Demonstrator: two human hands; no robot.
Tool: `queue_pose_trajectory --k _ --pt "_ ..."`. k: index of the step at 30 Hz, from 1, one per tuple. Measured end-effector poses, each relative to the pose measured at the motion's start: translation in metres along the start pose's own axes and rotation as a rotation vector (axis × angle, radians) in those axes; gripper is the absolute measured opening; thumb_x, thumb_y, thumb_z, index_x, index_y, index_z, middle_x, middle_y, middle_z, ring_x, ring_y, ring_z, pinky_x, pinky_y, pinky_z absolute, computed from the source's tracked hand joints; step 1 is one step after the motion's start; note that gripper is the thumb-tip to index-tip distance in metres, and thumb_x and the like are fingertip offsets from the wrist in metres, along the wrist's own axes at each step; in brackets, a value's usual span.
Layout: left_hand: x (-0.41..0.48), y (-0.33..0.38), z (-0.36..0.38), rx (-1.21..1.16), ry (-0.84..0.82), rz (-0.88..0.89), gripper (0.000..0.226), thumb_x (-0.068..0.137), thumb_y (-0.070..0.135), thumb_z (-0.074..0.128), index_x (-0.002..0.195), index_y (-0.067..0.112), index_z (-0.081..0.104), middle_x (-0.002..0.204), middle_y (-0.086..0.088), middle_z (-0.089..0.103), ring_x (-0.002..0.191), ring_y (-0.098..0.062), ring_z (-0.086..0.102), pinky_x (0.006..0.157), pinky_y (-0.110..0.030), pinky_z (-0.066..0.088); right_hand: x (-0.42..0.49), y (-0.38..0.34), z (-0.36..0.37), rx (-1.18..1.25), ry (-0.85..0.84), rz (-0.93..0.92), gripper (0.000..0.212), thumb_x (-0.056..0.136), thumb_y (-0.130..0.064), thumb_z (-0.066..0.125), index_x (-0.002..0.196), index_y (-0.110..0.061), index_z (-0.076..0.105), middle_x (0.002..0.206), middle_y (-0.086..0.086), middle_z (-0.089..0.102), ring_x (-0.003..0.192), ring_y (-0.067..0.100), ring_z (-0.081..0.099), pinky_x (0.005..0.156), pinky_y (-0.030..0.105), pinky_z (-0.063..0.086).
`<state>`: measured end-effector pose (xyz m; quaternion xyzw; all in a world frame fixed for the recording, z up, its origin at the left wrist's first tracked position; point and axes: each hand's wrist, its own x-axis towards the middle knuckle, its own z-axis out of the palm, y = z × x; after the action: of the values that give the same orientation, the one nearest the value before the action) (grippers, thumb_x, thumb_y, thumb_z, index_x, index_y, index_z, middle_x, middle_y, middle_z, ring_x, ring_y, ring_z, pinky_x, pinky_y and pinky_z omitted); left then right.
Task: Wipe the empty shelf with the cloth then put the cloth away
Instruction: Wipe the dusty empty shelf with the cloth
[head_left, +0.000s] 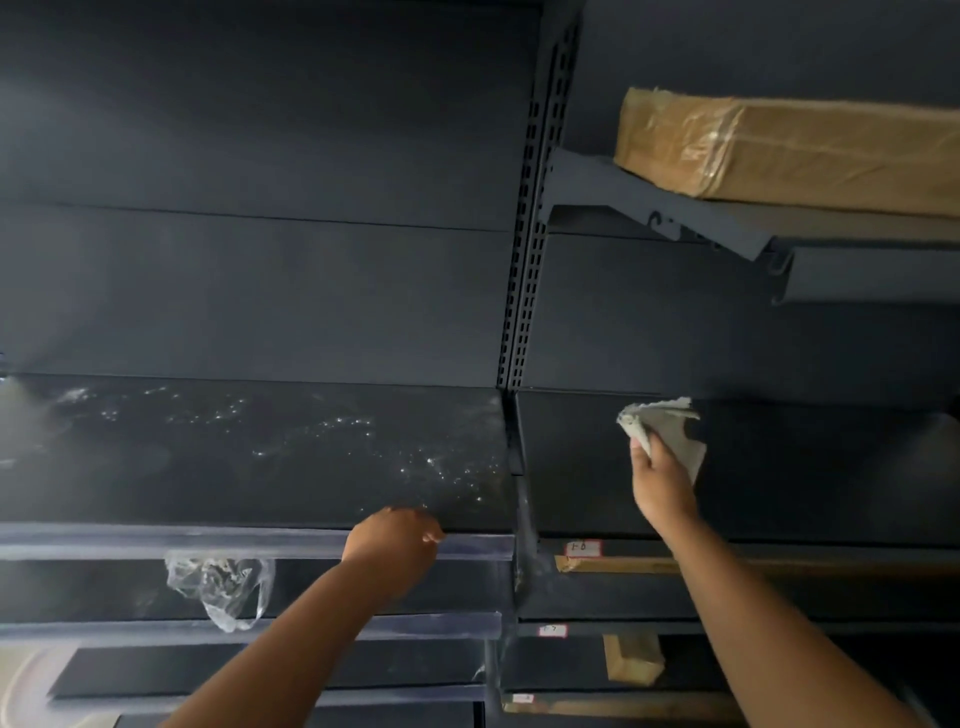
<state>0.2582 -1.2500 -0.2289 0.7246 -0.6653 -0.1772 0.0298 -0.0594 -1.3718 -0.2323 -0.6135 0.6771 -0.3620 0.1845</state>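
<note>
Cloth (670, 431) pale grey; shelf (260, 452) dark blue-black, white-speckled; wrapped box (789, 150) tan.

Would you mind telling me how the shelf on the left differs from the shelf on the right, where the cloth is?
The left shelf shows pale specks and smears; the right shelf looks evenly dark. The left hand rests on the left shelf's front edge, while the right hand holds the cloth over the right shelf. Both are dark, level with each other and hold no goods.
</note>
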Motion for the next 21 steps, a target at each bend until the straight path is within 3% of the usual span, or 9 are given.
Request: queue_pose_trajectory --k 4,6,8,11,13,15,18,21 --pt "-0.003 -0.002 0.009 -0.073 0.076 -0.024 0.028 0.089 0.029 0.05 0.111 0.042 0.063 0.12 0.008 0.067 0.103 -0.016 0.063 0.087 -0.034 0.055 -0.019 0.001 0.056 -0.479 -0.156 -0.072 0.036 0.097 -0.035 0.038 0.116 -0.014 0.059 0.117 0.011 0.064 0.112 0.033 0.053 0.092 0.042 0.042" --pt "-0.007 0.0 0.018 -0.086 0.138 -0.041 0.03 0.086 0.027 0.051 0.11 0.042 0.062 0.122 0.008 0.064 0.105 -0.017 0.062 0.085 -0.034 0.054 -0.027 -0.022 0.082 -0.464 -0.215 -0.09 0.037 0.096 -0.037 0.037 0.114 -0.015 0.06 0.118 0.011 0.063 0.114 0.034 0.051 0.095 0.044 0.041" --pt "-0.012 0.001 0.028 -0.111 0.167 -0.049 0.038 0.086 0.026 0.051 0.12 0.043 0.057 0.132 0.013 0.056 0.117 -0.013 0.054 0.093 -0.033 0.05 -0.033 -0.056 0.104 -0.282 -0.327 -0.041 0.04 0.097 -0.04 0.033 0.115 -0.015 0.06 0.116 0.012 0.064 0.106 0.033 0.056 0.089 0.039 0.044" --pt "-0.017 -0.002 0.038 -0.101 0.148 -0.009 0.051 0.089 0.027 0.049 0.137 0.041 0.041 0.146 0.019 0.041 0.133 -0.007 0.037 0.107 -0.03 0.037 -0.039 -0.111 0.121 0.353 -0.531 0.255 0.045 0.095 -0.045 0.035 0.128 -0.019 0.052 0.122 0.013 0.062 0.082 0.019 0.059 0.067 0.027 0.045" --pt "-0.02 -0.006 0.038 -0.044 0.095 0.039 0.059 0.09 0.029 0.049 0.144 0.039 0.028 0.154 0.016 0.031 0.139 -0.009 0.029 0.115 -0.034 0.027 -0.035 -0.128 0.124 0.592 -0.482 0.335 0.049 0.095 -0.044 0.039 0.135 -0.016 0.046 0.137 0.01 0.053 0.106 0.024 0.059 0.083 0.028 0.045" --pt "-0.025 -0.016 0.036 0.022 0.056 0.08 0.065 0.091 0.033 0.05 0.147 0.038 0.017 0.158 0.014 0.021 0.143 -0.01 0.023 0.117 -0.037 0.021 -0.03 -0.129 0.116 0.648 -0.399 0.332 0.049 0.095 -0.045 0.04 0.134 -0.016 0.046 0.139 0.01 0.052 0.12 0.03 0.053 0.095 0.034 0.043" --pt "-0.034 -0.046 0.029 0.056 0.095 0.04 0.067 0.09 0.037 0.051 0.147 0.037 0.016 0.158 0.011 0.02 0.143 -0.013 0.024 0.117 -0.039 0.022 -0.016 -0.117 0.093 0.76 -0.245 0.336 0.04 0.095 -0.045 0.043 0.122 -0.018 0.054 0.122 0.014 0.062 0.102 0.031 0.062 0.09 0.045 0.052" --pt "-0.043 -0.083 0.017 0.072 0.153 -0.024 0.066 0.091 0.038 0.052 0.148 0.035 0.018 0.157 0.008 0.023 0.142 -0.016 0.025 0.116 -0.041 0.024 -0.004 -0.103 0.072 0.693 -0.018 0.248 0.035 0.096 -0.039 0.043 0.114 -0.012 0.057 0.114 0.021 0.065 0.098 0.037 0.063 0.086 0.048 0.053"
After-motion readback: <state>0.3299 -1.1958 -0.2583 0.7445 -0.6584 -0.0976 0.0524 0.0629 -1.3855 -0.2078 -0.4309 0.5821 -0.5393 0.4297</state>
